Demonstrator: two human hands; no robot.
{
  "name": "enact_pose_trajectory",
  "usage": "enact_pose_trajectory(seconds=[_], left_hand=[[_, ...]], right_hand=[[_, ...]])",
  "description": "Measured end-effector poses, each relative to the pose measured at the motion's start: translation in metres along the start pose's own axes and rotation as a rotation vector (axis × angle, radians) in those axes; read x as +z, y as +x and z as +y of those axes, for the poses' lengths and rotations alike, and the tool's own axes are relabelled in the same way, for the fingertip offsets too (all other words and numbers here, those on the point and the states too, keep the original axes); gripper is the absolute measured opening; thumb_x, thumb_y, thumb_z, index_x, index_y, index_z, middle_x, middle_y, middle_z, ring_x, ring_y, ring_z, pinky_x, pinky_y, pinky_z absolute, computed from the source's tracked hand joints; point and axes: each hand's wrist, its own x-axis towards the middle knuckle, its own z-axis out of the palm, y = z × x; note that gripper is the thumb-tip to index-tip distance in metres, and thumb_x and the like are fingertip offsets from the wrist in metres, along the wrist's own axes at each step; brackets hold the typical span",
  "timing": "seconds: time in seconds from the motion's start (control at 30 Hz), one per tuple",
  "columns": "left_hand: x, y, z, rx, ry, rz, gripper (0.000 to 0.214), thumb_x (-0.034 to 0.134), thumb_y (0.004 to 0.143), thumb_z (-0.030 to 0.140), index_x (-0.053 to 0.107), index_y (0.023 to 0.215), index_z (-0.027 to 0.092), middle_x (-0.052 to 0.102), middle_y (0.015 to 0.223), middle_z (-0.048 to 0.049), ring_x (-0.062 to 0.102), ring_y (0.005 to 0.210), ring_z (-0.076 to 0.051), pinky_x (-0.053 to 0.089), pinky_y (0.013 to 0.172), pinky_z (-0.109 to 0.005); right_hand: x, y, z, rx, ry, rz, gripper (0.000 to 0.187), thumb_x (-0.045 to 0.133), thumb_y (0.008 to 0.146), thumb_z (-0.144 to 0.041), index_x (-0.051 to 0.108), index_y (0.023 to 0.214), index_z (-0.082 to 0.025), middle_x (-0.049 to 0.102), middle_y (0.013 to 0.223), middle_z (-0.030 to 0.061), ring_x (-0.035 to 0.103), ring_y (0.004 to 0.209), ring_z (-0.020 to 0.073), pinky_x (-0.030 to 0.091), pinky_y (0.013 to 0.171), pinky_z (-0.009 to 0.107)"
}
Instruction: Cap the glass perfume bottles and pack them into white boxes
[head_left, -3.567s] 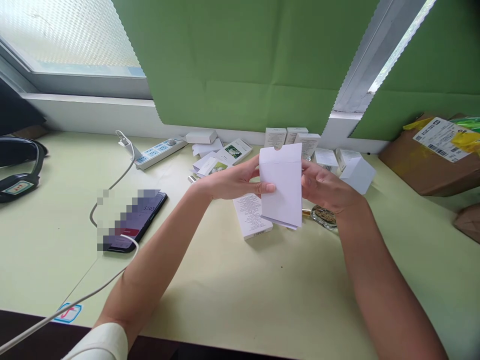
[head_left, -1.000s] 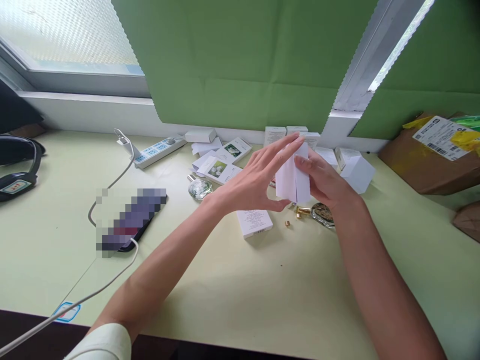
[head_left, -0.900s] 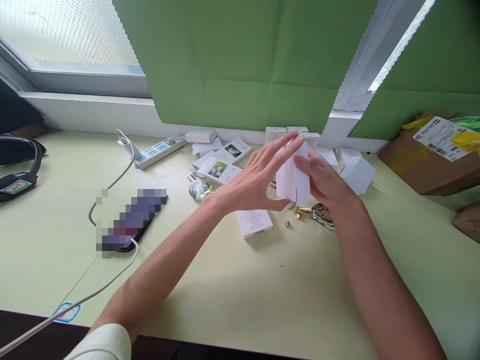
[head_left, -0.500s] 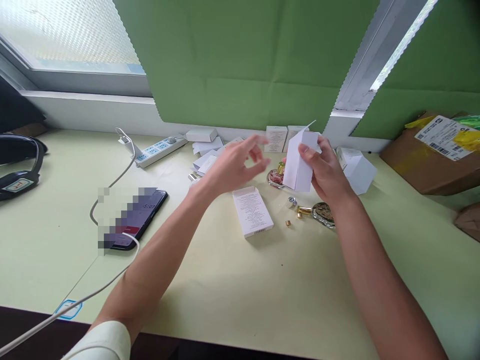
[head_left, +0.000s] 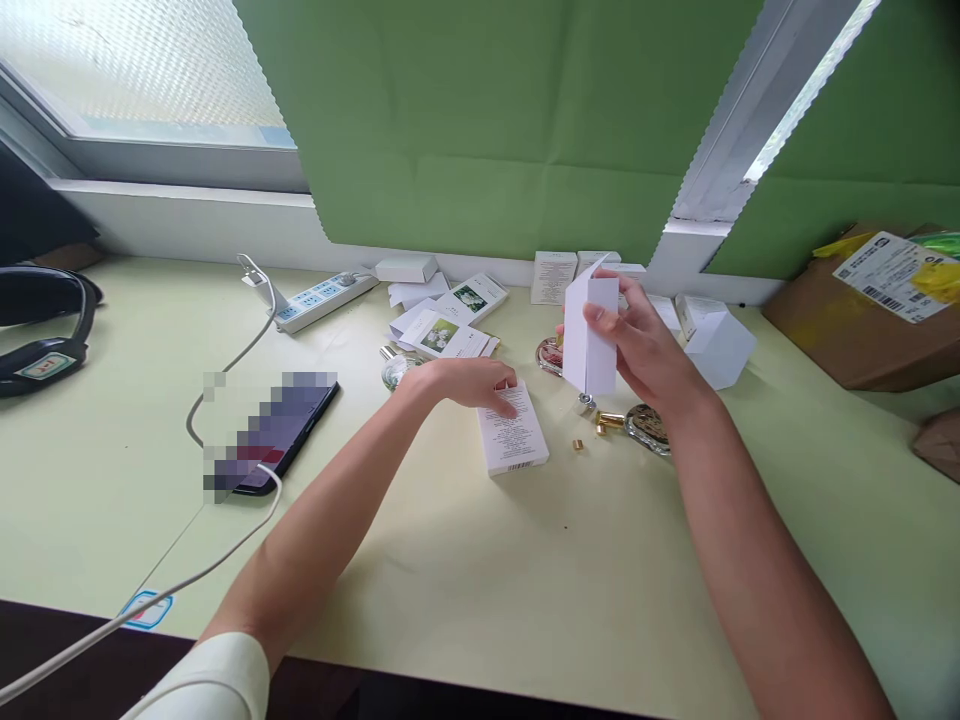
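My right hand [head_left: 637, 335] grips a white paper carton [head_left: 589, 335] upright above the desk. A flap stands up at its top, and my thumb presses its side. My left hand [head_left: 480, 385] is on the far end of a printed white box [head_left: 514, 440] lying on the desk, thumb on the printed face and fingers curled at the far edge. Between the hands' work, a silver cap piece [head_left: 585, 403] and a small gold ring [head_left: 577, 445] lie near a round ornate perfume bottle [head_left: 646, 428] with a gold neck. A pink bottle [head_left: 550, 355] is partly hidden behind the carton.
A clear glass bottle [head_left: 396, 368] and flat picture boxes [head_left: 450, 335] lie behind my left hand. Further left are a phone [head_left: 289, 430] with its cable and a power strip [head_left: 326, 300]. White boxes [head_left: 720, 340] and a brown parcel [head_left: 862, 310] stand right.
My left hand has come down from the air onto the printed box. The carton in my right hand has shifted slightly left and turned a little.
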Motion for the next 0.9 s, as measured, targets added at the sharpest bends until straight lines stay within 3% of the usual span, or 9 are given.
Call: enact_pose_trajectory(seconds=[0.13, 0.23, 0.43, 0.6, 0.67, 0.8, 0.9], left_hand=[[0.001, 0.003, -0.006, 0.022, -0.038, 0.011, 0.057, 0.059, 0.078, 0.061, 0.056, 0.120, 0.023, 0.064, 0.111, -0.0080, 0.060, 0.090, -0.021, 0.039, 0.064, -0.027], [-0.002, -0.001, -0.008, 0.082, -0.076, 0.064, 0.056, 0.062, 0.079, 0.050, 0.051, 0.128, 0.028, 0.064, 0.109, -0.0049, 0.060, 0.088, -0.018, 0.040, 0.065, -0.025], [-0.014, -0.023, -0.007, 0.321, -0.163, 0.180, 0.030, 0.060, 0.080, 0.029, 0.058, 0.111, 0.027, 0.062, 0.118, -0.0004, 0.058, 0.104, -0.016, 0.043, 0.077, -0.023], [-0.019, -0.032, -0.015, 0.220, -0.092, 0.299, 0.039, 0.061, 0.075, 0.026, 0.060, 0.115, 0.027, 0.062, 0.119, -0.0003, 0.059, 0.098, -0.016, 0.042, 0.071, -0.021], [-0.019, -0.031, -0.018, 0.252, -0.121, 0.301, 0.039, 0.060, 0.075, 0.024, 0.062, 0.114, 0.027, 0.063, 0.118, 0.0009, 0.060, 0.097, -0.016, 0.043, 0.072, -0.021], [-0.019, -0.027, -0.023, 0.471, -0.301, 0.217, 0.027, 0.057, 0.082, 0.025, 0.064, 0.107, 0.025, 0.064, 0.121, 0.0003, 0.059, 0.108, -0.017, 0.045, 0.083, -0.023], [-0.020, -0.028, -0.025, 0.473, -0.335, 0.206, 0.026, 0.059, 0.082, 0.027, 0.064, 0.108, 0.024, 0.066, 0.114, -0.0010, 0.061, 0.106, -0.017, 0.046, 0.084, -0.024]], right_hand=[[0.000, 0.001, 0.001, -0.011, -0.022, 0.007, 0.065, 0.075, 0.072, -0.056, 0.042, 0.125, -0.038, 0.064, 0.111, 0.0013, 0.067, 0.099, 0.0269, 0.058, 0.071, 0.042], [-0.002, 0.001, -0.001, -0.055, -0.024, 0.038, 0.062, 0.076, 0.073, -0.054, 0.043, 0.123, -0.038, 0.064, 0.113, 0.0011, 0.064, 0.108, 0.0272, 0.058, 0.079, 0.044], [-0.006, -0.001, -0.014, -0.150, -0.008, 0.133, 0.051, 0.073, 0.076, -0.053, 0.047, 0.116, -0.036, 0.063, 0.118, 0.0019, 0.064, 0.109, 0.0277, 0.059, 0.075, 0.044], [-0.011, -0.005, -0.021, -0.207, -0.042, 0.173, 0.041, 0.066, 0.081, -0.056, 0.049, 0.113, -0.037, 0.063, 0.115, 0.0018, 0.062, 0.113, 0.0292, 0.058, 0.076, 0.046], [-0.014, -0.005, -0.022, -0.215, -0.037, 0.162, 0.040, 0.065, 0.081, -0.057, 0.050, 0.114, -0.039, 0.061, 0.120, 0.0012, 0.061, 0.115, 0.0294, 0.058, 0.078, 0.047], [-0.014, -0.007, -0.024, -0.221, -0.043, 0.137, 0.039, 0.063, 0.082, -0.058, 0.051, 0.115, -0.040, 0.060, 0.123, 0.0001, 0.060, 0.118, 0.0291, 0.058, 0.080, 0.046], [-0.011, -0.008, -0.027, -0.211, -0.032, 0.128, 0.038, 0.062, 0.083, -0.058, 0.051, 0.115, -0.042, 0.060, 0.125, -0.0009, 0.059, 0.118, 0.0284, 0.058, 0.081, 0.046]])
